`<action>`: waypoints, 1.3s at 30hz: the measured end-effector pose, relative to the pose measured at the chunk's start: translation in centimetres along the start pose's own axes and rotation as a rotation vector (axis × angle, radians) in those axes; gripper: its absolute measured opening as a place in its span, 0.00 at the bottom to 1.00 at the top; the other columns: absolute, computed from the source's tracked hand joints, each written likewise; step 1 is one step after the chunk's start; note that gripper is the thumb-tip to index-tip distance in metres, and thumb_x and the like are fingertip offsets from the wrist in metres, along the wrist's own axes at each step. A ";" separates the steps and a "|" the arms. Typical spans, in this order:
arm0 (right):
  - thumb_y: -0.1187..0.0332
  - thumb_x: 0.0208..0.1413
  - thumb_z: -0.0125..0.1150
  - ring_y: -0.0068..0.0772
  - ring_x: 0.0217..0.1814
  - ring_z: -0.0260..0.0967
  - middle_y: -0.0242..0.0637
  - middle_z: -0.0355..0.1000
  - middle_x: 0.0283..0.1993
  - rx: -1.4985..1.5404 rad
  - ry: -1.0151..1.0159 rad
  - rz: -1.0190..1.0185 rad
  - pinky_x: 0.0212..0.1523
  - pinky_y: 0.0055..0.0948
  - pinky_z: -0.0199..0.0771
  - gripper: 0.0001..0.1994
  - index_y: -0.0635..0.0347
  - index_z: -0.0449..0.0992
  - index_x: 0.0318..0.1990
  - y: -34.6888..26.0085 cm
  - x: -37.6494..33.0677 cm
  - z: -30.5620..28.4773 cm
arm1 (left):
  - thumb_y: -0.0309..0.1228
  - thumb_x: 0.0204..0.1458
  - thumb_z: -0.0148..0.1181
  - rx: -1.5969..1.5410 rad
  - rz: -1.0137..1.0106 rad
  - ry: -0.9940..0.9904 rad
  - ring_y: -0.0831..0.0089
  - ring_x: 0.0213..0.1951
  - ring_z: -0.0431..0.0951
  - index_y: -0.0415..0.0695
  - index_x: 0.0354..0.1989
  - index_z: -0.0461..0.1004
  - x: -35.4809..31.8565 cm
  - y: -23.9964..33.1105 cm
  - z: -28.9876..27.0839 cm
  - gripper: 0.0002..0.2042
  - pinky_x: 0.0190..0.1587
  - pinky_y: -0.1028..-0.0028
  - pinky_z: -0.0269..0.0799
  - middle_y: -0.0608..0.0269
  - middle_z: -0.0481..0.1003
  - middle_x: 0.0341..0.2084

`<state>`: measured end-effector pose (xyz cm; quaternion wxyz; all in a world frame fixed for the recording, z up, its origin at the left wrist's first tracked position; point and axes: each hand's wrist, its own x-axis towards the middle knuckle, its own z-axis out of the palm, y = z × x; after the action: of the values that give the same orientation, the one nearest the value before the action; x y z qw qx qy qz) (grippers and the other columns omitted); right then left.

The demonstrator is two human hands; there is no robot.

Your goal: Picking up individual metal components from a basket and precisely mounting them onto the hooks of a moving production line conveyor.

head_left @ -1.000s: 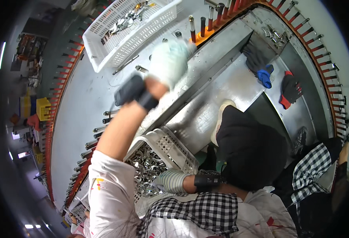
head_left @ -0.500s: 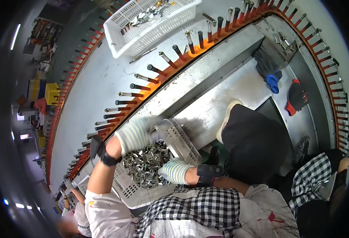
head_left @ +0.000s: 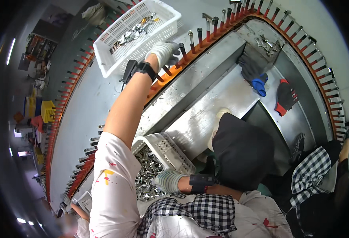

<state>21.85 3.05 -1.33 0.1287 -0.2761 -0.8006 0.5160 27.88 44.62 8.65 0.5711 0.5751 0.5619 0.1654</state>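
Note:
My left hand (head_left: 164, 54), in a striped glove with grey fingers, reaches far over the belt with its fingers curled beside the upright posts (head_left: 182, 51). What those fingers hold, if anything, is hidden. At my lap stands a white plastic basket (head_left: 175, 152) filled with small silvery metal parts (head_left: 147, 168). My right hand (head_left: 169, 181), gloved alike, lies over the near right of that heap. Its fingers are bent down onto the parts, and I cannot make out what is in them.
Past my left hand a white perforated basket (head_left: 107, 63) holds some metal pieces. Red-based posts line the curving orange track (head_left: 174, 72). A grey-and-blue glove (head_left: 257, 81) and a black-and-red glove (head_left: 286, 97) lie on the metal bench (head_left: 238, 89). Another person's checkered sleeve (head_left: 311, 172) is at right.
My left hand has moved from above the parts basket up and away to the posts near the far basket. My right hand stays at the parts. The view has shifted slightly.

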 end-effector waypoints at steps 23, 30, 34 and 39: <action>0.62 0.67 0.59 0.57 0.45 0.81 0.52 0.83 0.42 0.152 -0.051 0.101 0.50 0.54 0.79 0.14 0.55 0.83 0.54 0.0 -1.4 -1.6 | 0.29 0.61 0.62 0.901 0.517 0.345 0.56 0.45 0.87 0.48 0.58 0.80 2.2 0.6 6.2 0.16 0.46 0.61 0.84 0.46 0.85 0.44; 0.65 0.60 0.61 0.56 0.38 0.82 0.52 0.81 0.34 -0.047 -0.122 0.087 0.40 0.51 0.82 0.12 0.60 0.83 0.46 -0.5 -0.3 -3.1 | 0.21 0.62 0.62 0.421 0.623 0.195 0.67 0.47 0.87 0.49 0.70 0.73 -14.9 -7.4 1.2 0.27 0.48 0.68 0.81 0.55 0.86 0.49; 0.68 0.61 0.59 0.52 0.38 0.83 0.53 0.82 0.36 -0.077 0.287 0.084 0.38 0.52 0.82 0.09 0.62 0.82 0.41 0.6 0.5 -4.2 | 0.17 0.60 0.59 0.145 0.345 0.238 0.74 0.53 0.83 0.50 0.79 0.62 -24.8 -13.9 -1.5 0.36 0.56 0.71 0.79 0.57 0.81 0.58; 0.70 0.72 0.57 0.37 0.50 0.79 0.48 0.77 0.60 0.842 0.484 0.201 0.52 0.37 0.84 0.33 0.57 0.54 0.82 1.8 -0.5 -8.1 | 0.16 0.58 0.55 0.248 0.005 0.454 0.57 0.61 0.81 0.48 0.79 0.60 -35.6 -22.0 -0.6 0.37 0.64 0.64 0.76 0.48 0.74 0.68</action>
<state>26.77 9.47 0.67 0.3607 -0.3878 -0.4393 0.7256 6.09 8.92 6.36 0.3552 0.5901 0.6903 0.2214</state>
